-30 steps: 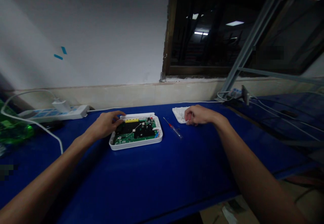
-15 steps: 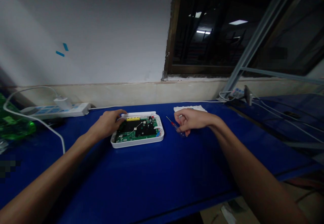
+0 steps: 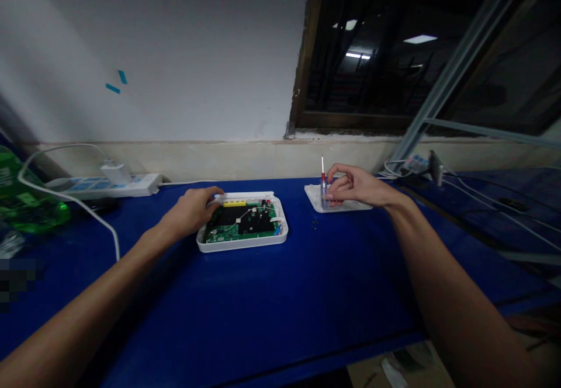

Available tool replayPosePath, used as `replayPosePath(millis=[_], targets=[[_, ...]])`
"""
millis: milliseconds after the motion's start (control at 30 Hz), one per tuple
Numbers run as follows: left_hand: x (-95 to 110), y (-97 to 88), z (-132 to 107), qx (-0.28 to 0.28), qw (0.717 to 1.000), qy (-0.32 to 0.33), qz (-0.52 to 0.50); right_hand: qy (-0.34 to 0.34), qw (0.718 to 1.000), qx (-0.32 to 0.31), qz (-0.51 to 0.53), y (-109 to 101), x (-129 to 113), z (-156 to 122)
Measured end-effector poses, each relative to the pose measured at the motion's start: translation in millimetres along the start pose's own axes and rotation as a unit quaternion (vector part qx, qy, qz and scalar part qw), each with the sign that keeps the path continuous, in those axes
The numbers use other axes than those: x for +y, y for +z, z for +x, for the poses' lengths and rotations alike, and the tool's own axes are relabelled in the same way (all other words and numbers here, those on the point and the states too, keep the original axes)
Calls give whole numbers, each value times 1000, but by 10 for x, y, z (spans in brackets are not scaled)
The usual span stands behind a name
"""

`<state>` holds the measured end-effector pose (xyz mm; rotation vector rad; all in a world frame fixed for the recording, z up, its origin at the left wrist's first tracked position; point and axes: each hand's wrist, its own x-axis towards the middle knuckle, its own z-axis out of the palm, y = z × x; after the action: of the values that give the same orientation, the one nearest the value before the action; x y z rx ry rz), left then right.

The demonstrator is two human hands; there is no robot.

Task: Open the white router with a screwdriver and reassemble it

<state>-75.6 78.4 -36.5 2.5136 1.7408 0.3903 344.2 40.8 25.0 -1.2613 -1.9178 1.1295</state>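
Observation:
My left hand (image 3: 195, 208) grips the back left corner of an opened white router (image 3: 245, 244), fingers curled over its rim. Inside it a green circuit board (image 3: 225, 233) shows black plates, thin antenna wires and a yellow port strip (image 3: 235, 204). My right hand (image 3: 350, 185) pinches a small screwdriver (image 3: 324, 186) by its clear handle; the shaft points up above a red collar. Behind and below that hand lies a white cover (image 3: 312, 196), partly hidden. In front of the cover several tiny dark screws (image 3: 314, 224) lie on the blue table (image 3: 280, 300).
A white power strip (image 3: 146, 184) with a plugged-in charger (image 3: 115, 173) stands at the back left, its white cable (image 3: 99, 215) looping forward. A green bottle (image 3: 33, 201) lies at the far left. Cables and a metal frame (image 3: 421, 125) stand at the right.
My right hand has moved back and right to the white cover, and the screwdriver has swung upright. The small screws have come into view. My left hand stays on the router.

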Motion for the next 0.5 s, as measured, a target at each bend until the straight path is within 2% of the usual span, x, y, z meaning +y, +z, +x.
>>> replayPosePath(millis=[133, 267, 367, 500], targets=[[-2, 24, 6, -1, 1000, 5, 3, 15, 999, -16, 36, 51, 30, 49], [33, 17, -6, -9, 1000, -3, 11, 29, 996, -63, 46, 141, 97, 128], [77, -98, -53, -43, 999, 6, 4, 35, 994, -91, 42, 222, 165, 185], [185, -361, -142, -92, 994, 50, 29, 24, 993, -108, 45, 311, 203, 224]])
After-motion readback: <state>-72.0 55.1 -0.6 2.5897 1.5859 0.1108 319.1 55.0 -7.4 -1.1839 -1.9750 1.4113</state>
